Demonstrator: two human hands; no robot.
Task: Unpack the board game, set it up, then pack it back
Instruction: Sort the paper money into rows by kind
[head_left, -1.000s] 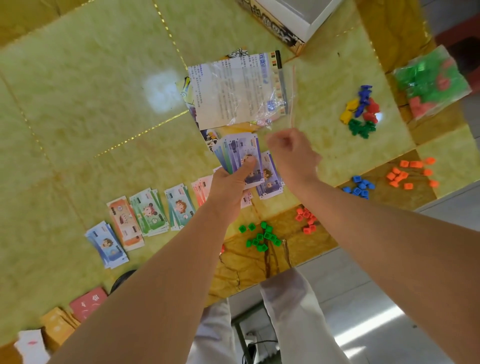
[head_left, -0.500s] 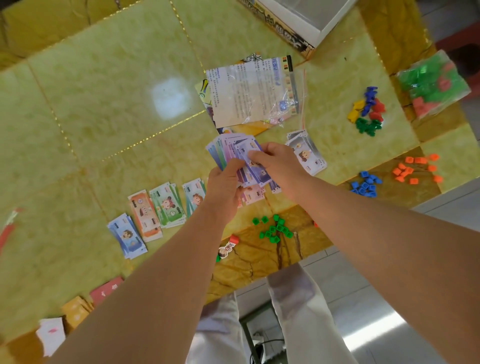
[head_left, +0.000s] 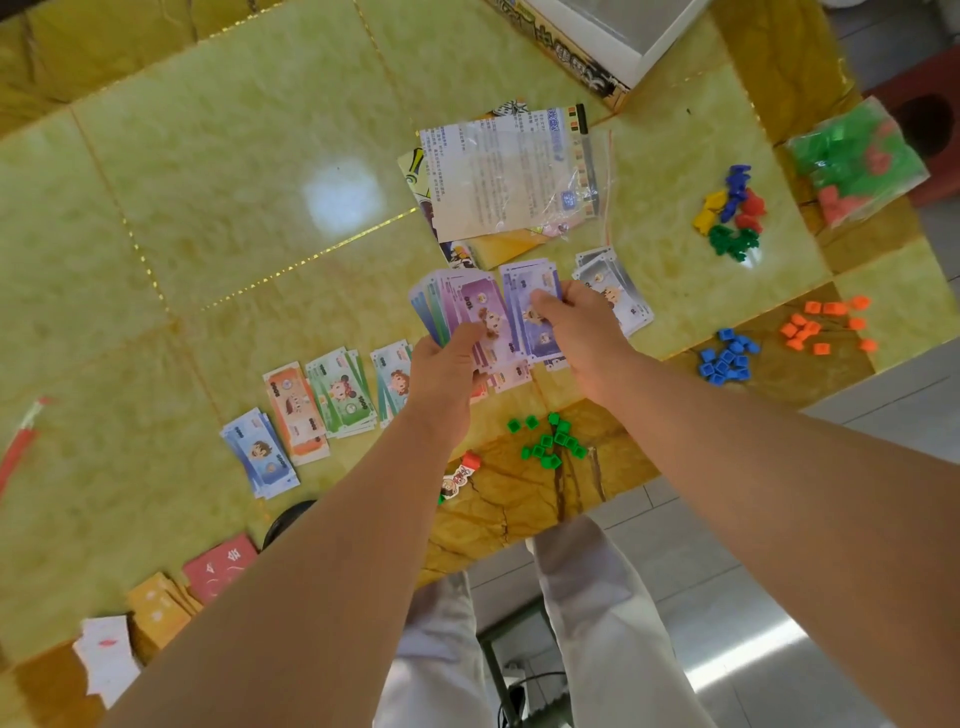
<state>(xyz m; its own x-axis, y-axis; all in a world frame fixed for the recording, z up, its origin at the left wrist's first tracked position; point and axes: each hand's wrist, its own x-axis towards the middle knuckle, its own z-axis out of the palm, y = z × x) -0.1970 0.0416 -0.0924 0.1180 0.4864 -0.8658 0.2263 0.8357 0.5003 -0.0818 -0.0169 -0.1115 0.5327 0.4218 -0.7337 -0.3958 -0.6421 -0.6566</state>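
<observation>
Play money fan (head_left: 465, 309) sits above the counter (head_left: 208, 218), gripped in my left hand (head_left: 444, 366) while my right hand (head_left: 576, 325) pinches lavender notes (head_left: 524, 288) off it; I judge a loose thumb could spill mixed bills onto the sorted piles (head_left: 337, 397) below.

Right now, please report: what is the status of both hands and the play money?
Left hand grips fanned play money. Right hand pinches purple notes from the fan. Grey note pile lies on table just beyond right hand, nothing between.
</observation>
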